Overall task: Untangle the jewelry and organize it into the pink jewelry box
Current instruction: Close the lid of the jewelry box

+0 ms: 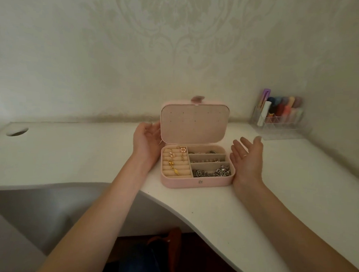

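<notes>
Both bare forearms reach in from the bottom edge toward a white desk (253, 221). Far left on the desk is a round cable hole (17, 131). Moving right, the left hand (146, 143) hovers just beside the left edge of the raised lid (193, 122), fingers loosely spread, holding nothing; whether a fingertip touches the lid cannot be told. Next comes the pink jewelry box (195, 182), open, near the desk's front edge. Its left section has ring rolls carrying gold earrings (174, 163); its right side has 3 trays, the nearest holding a silver chain tangle (213, 172). Right of the box, the right hand (248, 159) is palm-up, fingers straight, empty. Far right by the wall stands a clear organizer (278, 121) with colored markers.
</notes>
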Tool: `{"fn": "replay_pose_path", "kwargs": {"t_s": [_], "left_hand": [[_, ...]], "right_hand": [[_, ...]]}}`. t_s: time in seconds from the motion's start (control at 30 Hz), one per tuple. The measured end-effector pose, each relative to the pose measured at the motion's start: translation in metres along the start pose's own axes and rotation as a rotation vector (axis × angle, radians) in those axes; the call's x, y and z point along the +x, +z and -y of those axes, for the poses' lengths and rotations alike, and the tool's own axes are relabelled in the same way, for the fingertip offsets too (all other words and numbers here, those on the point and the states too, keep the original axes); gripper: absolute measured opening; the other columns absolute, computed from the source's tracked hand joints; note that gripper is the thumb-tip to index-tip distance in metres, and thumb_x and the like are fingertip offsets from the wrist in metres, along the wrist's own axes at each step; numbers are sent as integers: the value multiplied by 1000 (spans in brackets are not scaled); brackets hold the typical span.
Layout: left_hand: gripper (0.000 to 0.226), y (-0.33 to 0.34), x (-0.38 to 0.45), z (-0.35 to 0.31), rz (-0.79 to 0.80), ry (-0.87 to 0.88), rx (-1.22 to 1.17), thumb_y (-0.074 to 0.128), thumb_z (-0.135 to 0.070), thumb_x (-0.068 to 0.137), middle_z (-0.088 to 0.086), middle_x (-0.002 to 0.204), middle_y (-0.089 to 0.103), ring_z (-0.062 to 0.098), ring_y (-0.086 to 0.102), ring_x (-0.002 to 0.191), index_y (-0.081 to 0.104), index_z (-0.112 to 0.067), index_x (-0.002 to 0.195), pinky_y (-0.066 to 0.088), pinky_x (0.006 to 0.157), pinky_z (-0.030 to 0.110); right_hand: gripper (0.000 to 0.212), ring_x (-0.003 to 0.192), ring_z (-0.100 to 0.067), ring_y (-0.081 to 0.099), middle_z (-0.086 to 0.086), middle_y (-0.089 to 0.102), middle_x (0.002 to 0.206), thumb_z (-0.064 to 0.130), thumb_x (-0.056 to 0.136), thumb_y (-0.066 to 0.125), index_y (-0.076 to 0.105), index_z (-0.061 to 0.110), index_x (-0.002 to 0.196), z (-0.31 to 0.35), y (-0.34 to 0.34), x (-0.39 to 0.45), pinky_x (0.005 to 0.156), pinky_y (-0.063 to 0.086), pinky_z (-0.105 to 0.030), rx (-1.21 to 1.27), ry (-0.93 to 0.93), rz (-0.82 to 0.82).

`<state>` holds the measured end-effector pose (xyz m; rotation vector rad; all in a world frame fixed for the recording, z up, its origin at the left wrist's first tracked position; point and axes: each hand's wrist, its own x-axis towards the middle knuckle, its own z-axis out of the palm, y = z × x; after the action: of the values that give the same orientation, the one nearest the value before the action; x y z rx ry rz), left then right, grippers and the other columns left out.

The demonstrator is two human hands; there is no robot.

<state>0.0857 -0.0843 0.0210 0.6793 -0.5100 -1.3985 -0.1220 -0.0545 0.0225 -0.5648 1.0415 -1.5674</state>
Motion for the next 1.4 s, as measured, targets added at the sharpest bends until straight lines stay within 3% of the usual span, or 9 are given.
{"fn": "replay_pose_path", "kwargs": {"t_s": [0.23, 0.37, 0.5, 0.63, 0.8, 1.07, 1.2, 1.3, 1.4], "left_hand": [[62, -4, -8, 2, 64, -12, 280, 32, -48, 92, 7, 98, 71, 19, 51, 117, 77, -9, 74, 35, 104, 36], [42, 0, -29, 5, 268, 0, 675, 48, -57, 80, 1, 109, 61, 15, 54, 112, 73, -26, 95, 40, 96, 31], [40, -8, -34, 5, 329, 104, 875, 72, -38, 61, -4, 109, 61, 10, 61, 90, 67, -30, 99, 47, 74, 22], [25, -8, -35, 6, 208, 167, 824, 70, -31, 73, -2, 96, 65, 14, 59, 85, 68, -20, 95, 44, 68, 23], [88, -6, -36, 6, 167, 193, 912, 61, -69, 54, -5, 130, 52, 11, 49, 118, 49, -25, 129, 37, 93, 24], [131, -7, -40, 12, 236, 257, 1290, 73, -62, 34, -6, 144, 17, 7, 21, 129, 10, -36, 146, 22, 108, 28], [129, -8, -38, 15, 167, 219, 1213, 76, -57, 35, 1, 142, 29, 17, 35, 130, 13, -32, 145, 34, 109, 36], [135, -6, -40, 15, 215, 231, 1329, 74, -58, 31, 0, 143, 28, 15, 30, 131, 14, -24, 147, 30, 105, 28], [132, -6, -41, 16, 215, 233, 1348, 79, -55, 37, 0, 145, 27, 16, 29, 133, 14, -23, 147, 30, 105, 27]], "right_hand": [[54, 129, -28, 44, -18, 48, 138, 45, 97, 34, 47, 6, 130, 17, -12, 11, 112, 32, -39, 168, 183, 90], [40, 116, -15, 55, 3, 59, 125, 47, 94, 44, 59, 21, 121, 27, -11, 0, 99, 42, -29, -440, 51, 447], [43, 128, 6, 32, 30, 36, 127, 34, 80, 69, 55, 40, 120, 27, -14, -13, 98, 28, -18, -1096, -291, 727], [35, 133, 2, 27, 14, 33, 143, 33, 76, 74, 63, 40, 109, 21, -14, -13, 101, 21, -20, -1050, -375, 598], [21, 129, -8, 39, 4, 41, 146, 20, 94, 53, 68, 19, 109, -2, -3, -10, 101, 21, -8, -1068, -674, 361], [36, 127, -17, 48, -2, 49, 141, 32, 97, 48, 61, 15, 125, -2, 4, 2, 102, 32, -18, -1070, -617, 290], [37, 130, -2, 37, 7, 38, 149, 33, 94, 52, 55, 25, 130, 1, -7, 9, 96, 25, -4, -1071, -571, 437], [57, 131, 7, 23, 17, 25, 151, 39, 84, 63, 43, 34, 137, 5, -18, 13, 111, 24, -21, -1123, -494, 608], [74, 131, 6, 20, 16, 23, 151, 38, 75, 74, 39, 34, 140, 4, -18, 14, 109, 18, -19, -1198, -560, 584]]}}
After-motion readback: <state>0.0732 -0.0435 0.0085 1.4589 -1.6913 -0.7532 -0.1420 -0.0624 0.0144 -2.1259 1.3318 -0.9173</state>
